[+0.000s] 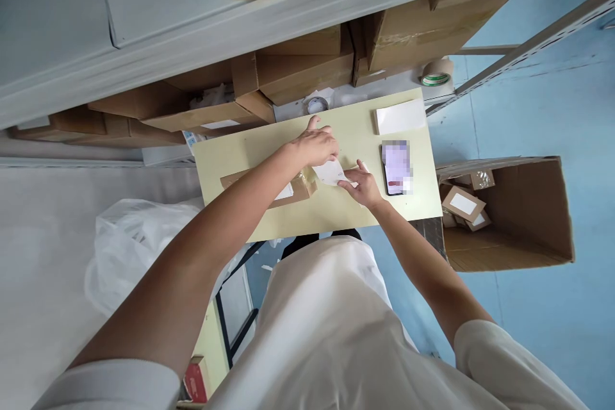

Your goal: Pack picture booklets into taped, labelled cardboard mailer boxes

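Note:
My left hand is closed on one edge of a small white label over the middle of the table. At the label's other edge, my right hand pinches it between thumb and fingers. Below my left forearm lies a flat brown cardboard box with clear tape on its end and a white patch on top, partly hidden by the arm. To the right of my right hand rests a phone with its screen lit. A stack of white labels sits at the table's far right corner.
The pale yellow table stands under a grey shelf. Behind it are open cartons, a tape roll and brown tape. A large carton at right holds several small boxes. White plastic bags lie at left.

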Tool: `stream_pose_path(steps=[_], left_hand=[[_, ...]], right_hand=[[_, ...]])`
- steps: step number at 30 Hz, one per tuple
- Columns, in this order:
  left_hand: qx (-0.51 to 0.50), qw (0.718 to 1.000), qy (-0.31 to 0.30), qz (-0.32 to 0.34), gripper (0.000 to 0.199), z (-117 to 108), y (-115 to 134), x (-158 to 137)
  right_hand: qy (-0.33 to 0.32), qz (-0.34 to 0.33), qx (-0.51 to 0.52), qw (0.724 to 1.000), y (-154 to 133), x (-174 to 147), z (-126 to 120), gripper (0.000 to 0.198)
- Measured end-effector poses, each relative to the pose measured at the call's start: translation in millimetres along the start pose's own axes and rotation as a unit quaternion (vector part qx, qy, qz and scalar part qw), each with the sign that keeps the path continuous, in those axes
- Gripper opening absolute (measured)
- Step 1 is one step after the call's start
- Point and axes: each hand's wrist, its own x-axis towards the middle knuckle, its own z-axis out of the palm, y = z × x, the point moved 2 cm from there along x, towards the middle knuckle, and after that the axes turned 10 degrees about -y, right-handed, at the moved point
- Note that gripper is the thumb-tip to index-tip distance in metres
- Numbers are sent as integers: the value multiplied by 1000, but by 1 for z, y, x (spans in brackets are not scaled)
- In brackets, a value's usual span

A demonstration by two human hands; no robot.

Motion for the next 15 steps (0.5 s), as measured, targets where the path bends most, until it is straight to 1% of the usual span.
stream_pose_path(steps=[3, 6, 9, 12, 15], left_hand=[[7, 1000, 11, 1, 21, 0, 0, -2], [11, 1000, 14, -3, 21, 1, -2, -2], [-1, 1000, 19, 1, 21, 3, -3, 0], [-15, 1000, 20, -4, 21, 7, -5, 2], [-13, 1000, 13, -6, 21, 9, -8, 2]], right_hand=[[-32, 17, 7, 999, -6, 1, -2, 41], [-43, 20, 22, 999, -12, 2, -3, 39], [-56, 25, 28, 998, -15, 4, -1, 42], [-59, 14, -1, 998, -15, 3, 1, 48], [-41, -9, -38, 998, -15, -1, 3, 45]])
